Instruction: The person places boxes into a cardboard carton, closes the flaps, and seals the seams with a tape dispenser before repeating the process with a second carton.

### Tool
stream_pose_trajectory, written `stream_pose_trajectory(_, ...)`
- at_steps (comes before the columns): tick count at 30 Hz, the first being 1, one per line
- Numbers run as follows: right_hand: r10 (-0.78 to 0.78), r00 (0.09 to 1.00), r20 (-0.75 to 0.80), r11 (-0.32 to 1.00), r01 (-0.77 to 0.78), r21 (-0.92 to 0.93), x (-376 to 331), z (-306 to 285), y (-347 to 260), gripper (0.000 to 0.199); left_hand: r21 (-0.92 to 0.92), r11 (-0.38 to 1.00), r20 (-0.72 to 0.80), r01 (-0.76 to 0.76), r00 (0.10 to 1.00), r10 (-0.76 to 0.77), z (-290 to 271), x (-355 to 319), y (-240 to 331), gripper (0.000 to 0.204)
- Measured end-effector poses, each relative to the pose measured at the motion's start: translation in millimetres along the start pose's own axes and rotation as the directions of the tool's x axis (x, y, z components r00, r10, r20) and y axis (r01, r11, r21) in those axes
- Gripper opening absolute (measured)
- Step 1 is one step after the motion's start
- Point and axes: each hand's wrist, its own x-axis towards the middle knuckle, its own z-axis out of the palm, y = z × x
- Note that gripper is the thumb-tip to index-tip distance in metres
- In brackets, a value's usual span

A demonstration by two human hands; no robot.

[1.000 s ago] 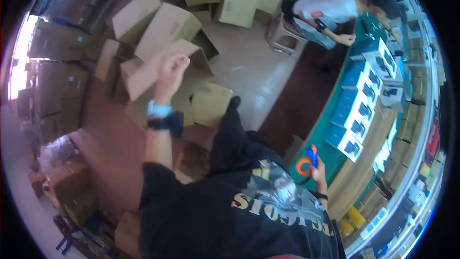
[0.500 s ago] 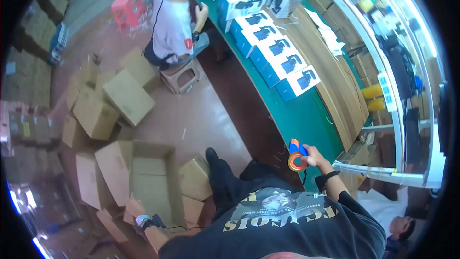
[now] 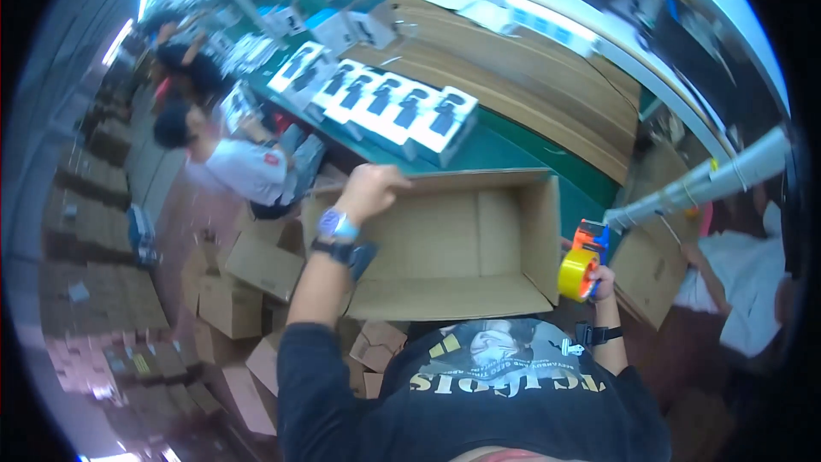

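Note:
A large open cardboard box (image 3: 479, 231) is in front of my body, its hollow inside facing up toward me, along the near edge of the green table (image 3: 513, 154). My left hand (image 3: 369, 194) is closed on its far rim, toward the left corner. In my right hand (image 3: 604, 282) is a tape dispenser (image 3: 592, 239), blue and orange, with a roll of yellow tape (image 3: 575, 275). The dispenser is just beside the box's right wall. My right fingers are partly hidden behind it.
White and blue product boxes (image 3: 385, 107) stand in a row on the table beyond the box. A wooden board (image 3: 530, 85) lies behind them. A co-worker (image 3: 235, 162) sits at left; another person's white shirt (image 3: 744, 274) shows at right. Several cardboard boxes (image 3: 231, 299) fill the floor at left.
My left hand has lifted the cardboard box from the floor at left to the table's near edge. The view has turned. The tape dispenser stays in my right hand.

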Motion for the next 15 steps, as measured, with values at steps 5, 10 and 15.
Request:
stream_pose_trajectory(5, -0.067, 0.864, -0.499, 0.989, 0.124, 0.081, -86, -157, 33, 0.065, -0.069, 0.972, 0.159, -0.225, 0.959, 0.233, 136, 159, 38, 0.034)
stream_pose_trajectory(10, 0.198, 0.579, -0.791, 0.861, -0.488, -0.142, -72, -202, 65, 0.049, 0.138, 0.957, 0.225, -0.255, 0.949, 0.221, 211, 229, 64, 0.037)
stream_pose_trajectory(15, -0.317, 0.630, -0.708, 0.592, -0.452, -0.667, -39, -267, 143, 0.031, 0.139, 0.979, -0.013, -0.152, 0.988, 0.155, 201, 224, 106, 0.042)
